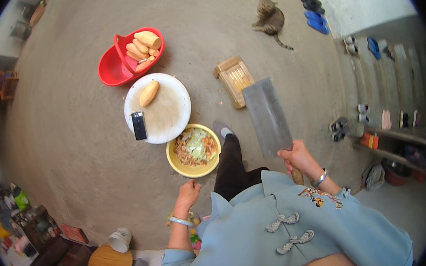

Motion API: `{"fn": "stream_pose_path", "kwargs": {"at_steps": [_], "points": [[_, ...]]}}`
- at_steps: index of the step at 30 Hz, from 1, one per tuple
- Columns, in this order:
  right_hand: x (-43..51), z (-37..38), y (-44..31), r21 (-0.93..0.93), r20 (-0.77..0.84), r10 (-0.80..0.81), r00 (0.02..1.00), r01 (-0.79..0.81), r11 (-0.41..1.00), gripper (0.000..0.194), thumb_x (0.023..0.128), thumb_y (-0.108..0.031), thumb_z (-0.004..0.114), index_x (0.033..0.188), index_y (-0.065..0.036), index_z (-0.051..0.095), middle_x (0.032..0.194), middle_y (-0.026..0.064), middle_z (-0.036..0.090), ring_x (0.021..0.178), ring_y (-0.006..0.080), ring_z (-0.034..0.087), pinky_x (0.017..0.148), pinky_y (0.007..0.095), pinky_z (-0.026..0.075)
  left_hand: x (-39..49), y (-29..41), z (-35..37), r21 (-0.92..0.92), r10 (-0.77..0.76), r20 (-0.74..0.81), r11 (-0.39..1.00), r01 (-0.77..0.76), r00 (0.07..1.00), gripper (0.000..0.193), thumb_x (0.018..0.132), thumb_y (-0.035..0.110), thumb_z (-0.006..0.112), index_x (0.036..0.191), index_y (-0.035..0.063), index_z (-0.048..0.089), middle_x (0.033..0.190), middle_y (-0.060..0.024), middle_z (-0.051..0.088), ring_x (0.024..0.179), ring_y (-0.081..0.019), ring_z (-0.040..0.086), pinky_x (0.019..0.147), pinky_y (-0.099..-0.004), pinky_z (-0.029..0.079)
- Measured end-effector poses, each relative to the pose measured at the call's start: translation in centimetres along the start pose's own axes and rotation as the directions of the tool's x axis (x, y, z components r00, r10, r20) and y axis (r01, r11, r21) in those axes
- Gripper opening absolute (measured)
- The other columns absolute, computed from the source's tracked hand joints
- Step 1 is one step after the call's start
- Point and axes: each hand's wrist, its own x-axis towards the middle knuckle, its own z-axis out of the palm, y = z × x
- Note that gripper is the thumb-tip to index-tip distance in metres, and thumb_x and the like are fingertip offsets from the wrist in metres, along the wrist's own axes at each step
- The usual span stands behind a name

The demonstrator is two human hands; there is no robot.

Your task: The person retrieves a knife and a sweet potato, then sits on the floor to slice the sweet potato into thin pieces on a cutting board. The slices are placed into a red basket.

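My right hand point(296, 158) grips the wooden handle of a broad cleaver point(268, 117), its blade raised away from me. My left hand point(189, 194) is loosely curled near the yellow basin point(172, 164), and nothing shows in it. Chopped food scraps point(196, 147) in brown, orange and pale green fill part of the basin. Beyond it stands a round white chopping board point(165, 128), bearing one peeled root vegetable point(149, 93) and a black smartphone point(139, 125). Behind the board, a red plastic basket point(109, 68) holds several more peeled roots point(147, 40).
A small wooden stool point(234, 82) is on the concrete floor before me. A tabby cat point(270, 17) sits farther off, near blue slippers point(317, 22). Steps with shoes point(386, 119) are at right. A white bucket point(120, 239) and round woven-looking seat point(110, 264) stand lower left.
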Motion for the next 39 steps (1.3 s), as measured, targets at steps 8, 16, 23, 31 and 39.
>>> {"fn": "stream_pose_path", "kwargs": {"at_steps": [8,16,23,31,39], "points": [[8.9,1.8,-10.5,-0.149,0.112,-0.005,0.994,0.022,0.989,0.011,0.089,-0.005,0.063,0.081,0.002,0.057,0.053,0.0017,0.048,0.039,0.0125,0.049,0.037,0.0325,0.044,3.3,3.6,-4.2,-0.324,0.016,-0.283,0.940,-0.111,0.959,0.037,0.094,0.021,0.060,0.119,-0.0053,0.062,0.108,-0.0308,0.068,0.103,-0.0452,0.066,0.087,-0.0477,0.054],[15.7,10.6,-21.9,-0.335,0.393,0.042,0.919,0.101,0.937,0.007,0.088,-0.001,0.060,0.084,-0.001,0.053,0.054,0.0015,0.045,0.035,0.0133,0.045,0.032,0.0333,0.045,2.9,4.8,-5.0,-0.488,-0.200,-0.362,0.873,-0.002,0.910,0.041,0.093,0.031,0.060,0.105,-0.0073,0.065,0.103,-0.0332,0.067,0.100,-0.0473,0.065,0.089,-0.0517,0.051],[24.9,17.4,-28.4,-0.458,0.644,0.131,0.754,0.243,0.855,0.007,0.086,0.000,0.060,0.083,0.001,0.054,0.055,0.0032,0.048,0.036,0.0143,0.047,0.033,0.0333,0.045,5.2,6.7,-6.9,-0.637,-0.447,-0.401,0.764,0.108,0.799,0.040,0.092,0.027,0.060,0.112,-0.0065,0.063,0.108,-0.0313,0.066,0.105,-0.0447,0.064,0.093,-0.0495,0.051],[33.6,23.0,-38.1,-0.612,0.693,0.286,0.662,0.331,0.718,0.007,0.088,-0.002,0.059,0.087,0.005,0.058,0.057,0.0064,0.055,0.037,0.0168,0.051,0.034,0.0341,0.047,13.3,13.3,-11.6,-0.737,-0.467,-0.295,0.667,0.113,0.834,0.037,0.092,0.027,0.057,0.113,-0.0034,0.063,0.107,-0.0310,0.066,0.102,-0.0459,0.064,0.092,-0.0506,0.051],[45.4,26.2,-37.7,-0.676,0.597,0.163,0.786,0.383,0.630,0.010,0.094,-0.006,0.061,0.095,0.003,0.058,0.063,-0.0001,0.054,0.042,0.0093,0.050,0.040,0.0274,0.042,28.8,6.1,-19.9,-0.567,-0.445,-0.612,0.823,0.029,0.653,0.079,0.082,0.012,0.074,0.146,-0.0074,0.033,0.145,-0.0346,0.039,0.135,-0.0498,0.038,0.114,-0.0499,0.035]]}}
